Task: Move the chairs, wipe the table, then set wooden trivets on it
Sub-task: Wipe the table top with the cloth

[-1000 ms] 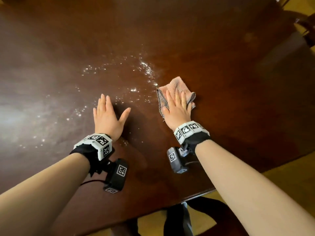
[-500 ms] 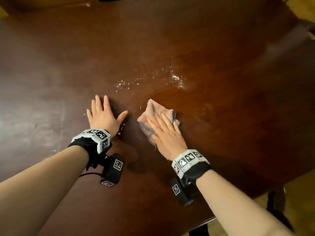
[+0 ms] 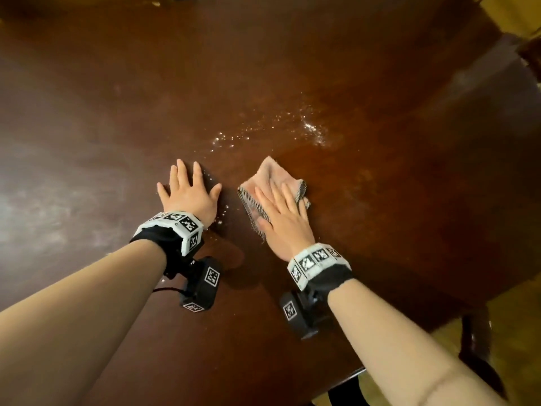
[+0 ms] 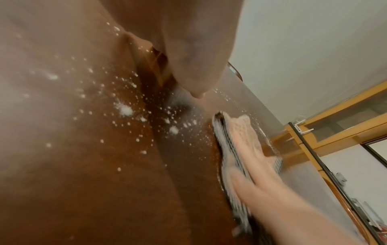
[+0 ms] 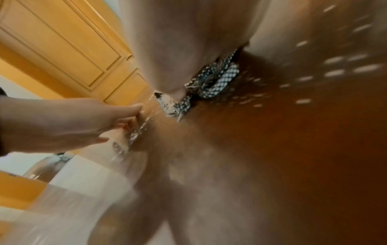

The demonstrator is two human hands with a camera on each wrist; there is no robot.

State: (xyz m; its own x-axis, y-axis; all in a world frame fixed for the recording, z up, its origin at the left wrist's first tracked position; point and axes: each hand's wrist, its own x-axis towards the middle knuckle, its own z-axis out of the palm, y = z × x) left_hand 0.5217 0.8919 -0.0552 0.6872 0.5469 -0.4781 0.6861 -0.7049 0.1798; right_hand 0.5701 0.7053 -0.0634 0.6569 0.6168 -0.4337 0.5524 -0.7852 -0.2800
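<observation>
Both hands lie flat on the dark table: left hand fingers spread, bare; right hand, fingers straight, pressing the pink cloth at frame centre, below white droplets.

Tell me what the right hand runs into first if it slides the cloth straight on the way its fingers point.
Probably nothing solid: the right hand, flat on the cloth, points up and slightly left, toward the white specks on the table. They would likely be met first.
</observation>
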